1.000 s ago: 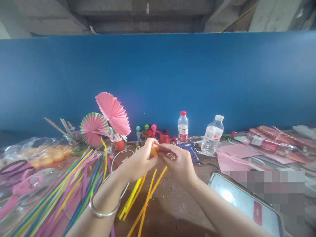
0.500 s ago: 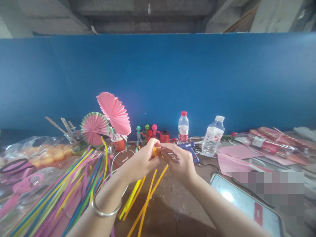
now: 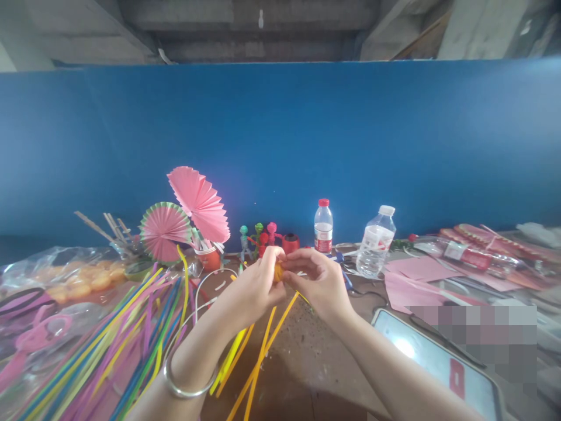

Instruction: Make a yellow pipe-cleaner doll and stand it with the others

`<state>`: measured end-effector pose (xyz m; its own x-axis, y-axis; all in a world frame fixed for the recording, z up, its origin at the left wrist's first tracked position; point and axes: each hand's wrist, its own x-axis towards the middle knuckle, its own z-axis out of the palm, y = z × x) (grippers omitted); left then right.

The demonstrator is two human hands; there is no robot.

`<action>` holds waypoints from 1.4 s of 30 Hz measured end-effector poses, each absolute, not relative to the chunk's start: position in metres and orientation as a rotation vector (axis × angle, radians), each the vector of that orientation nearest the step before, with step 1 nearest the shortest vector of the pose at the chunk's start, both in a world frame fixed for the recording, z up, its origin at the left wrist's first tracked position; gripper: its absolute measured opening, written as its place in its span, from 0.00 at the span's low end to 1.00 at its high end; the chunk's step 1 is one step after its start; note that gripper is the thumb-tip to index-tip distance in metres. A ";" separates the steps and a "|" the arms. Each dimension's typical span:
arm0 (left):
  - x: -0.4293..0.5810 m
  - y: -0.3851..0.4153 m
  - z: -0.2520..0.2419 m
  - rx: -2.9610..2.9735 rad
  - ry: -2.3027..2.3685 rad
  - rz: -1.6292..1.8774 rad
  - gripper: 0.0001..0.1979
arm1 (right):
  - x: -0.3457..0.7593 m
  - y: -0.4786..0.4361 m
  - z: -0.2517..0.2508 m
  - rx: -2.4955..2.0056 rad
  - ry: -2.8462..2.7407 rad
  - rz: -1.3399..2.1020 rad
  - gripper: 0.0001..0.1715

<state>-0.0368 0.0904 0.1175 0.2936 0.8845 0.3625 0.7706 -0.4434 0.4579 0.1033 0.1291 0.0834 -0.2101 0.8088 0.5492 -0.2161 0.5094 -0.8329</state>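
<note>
In the middle of the head view, a small orange-yellow pipe cleaner coil [image 3: 278, 271] sits between my two hands. My left hand [image 3: 262, 279] is closed around it, a silver bangle on the wrist. From the other side my right hand [image 3: 316, 282] pinches at the coil with thumb and fingertips. A thin yellow end sticks out beneath the right fingers. Below the hands, several orange pipe cleaners [image 3: 262, 355] and a bright yellow bundle [image 3: 228, 363] lie on the brown table [image 3: 302, 368]. Fingers hide part of the coil.
Many coloured pipe cleaners [image 3: 109, 345] cover the left. Behind stand pink paper fans [image 3: 199, 202], small figures [image 3: 258, 237] and two bottles [image 3: 323, 229], [image 3: 376, 245]. A blue glue gun [image 3: 346, 279] is partly hidden. Right are pink paper [image 3: 416, 286] and a phone [image 3: 433, 356].
My right hand has turned, its thumb and fingertips now pinching more plainly at the coil, and it covers more of the glue gun. The whole view has shifted slightly.
</note>
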 end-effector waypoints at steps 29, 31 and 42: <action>-0.034 0.093 0.119 2.168 1.473 1.096 0.13 | 0.111 0.132 0.087 -0.487 -1.565 0.769 0.10; -0.033 0.094 0.118 2.098 1.446 1.141 0.13 | 0.112 0.134 0.087 -0.497 -1.591 0.707 0.06; -0.033 0.093 0.110 2.448 1.517 1.072 0.15 | 0.117 0.137 0.091 -0.672 -1.685 0.710 0.10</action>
